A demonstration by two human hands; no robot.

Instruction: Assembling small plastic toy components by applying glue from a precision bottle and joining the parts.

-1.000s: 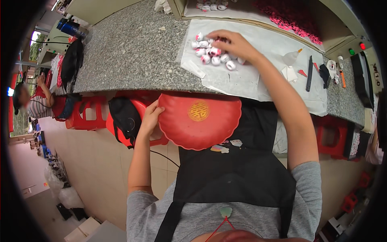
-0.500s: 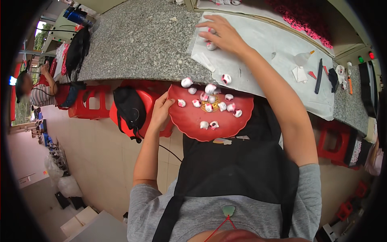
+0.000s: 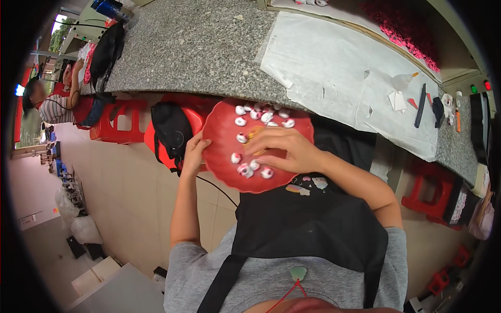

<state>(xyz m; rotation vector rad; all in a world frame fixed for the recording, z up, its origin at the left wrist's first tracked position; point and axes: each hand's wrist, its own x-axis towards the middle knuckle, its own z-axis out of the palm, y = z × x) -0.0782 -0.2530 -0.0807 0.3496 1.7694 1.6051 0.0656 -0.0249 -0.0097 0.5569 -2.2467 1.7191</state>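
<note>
My left hand [image 3: 195, 152] grips the left rim of a red plate [image 3: 219, 130] with a scalloped edge and a yellow emblem in its middle. The plate is held above my lap, at the counter's front edge. Several small round white pieces with pink and dark marks lie on it: a group near the far rim, including a white piece [image 3: 288, 123], and a few nearer me, including another white piece [image 3: 266, 172]. Over the plate's right half reaches my right hand [image 3: 287, 148], fingers bent but apart from the thumb. Its palm side is hidden.
White paper [image 3: 334, 73] with scraps covers the right part of the speckled stone counter [image 3: 193, 52]. A dark strip tool [image 3: 420, 107] and an orange pen [image 3: 458, 120] lie there. Red stools [image 3: 122, 122] stand below the counter; a person [image 3: 57, 104] sits far left.
My right hand has come back from the paper to the plate. The pieces on the paper are gone from there. The plate has moved slightly left and nearer me, and its pieces have shifted.
</note>
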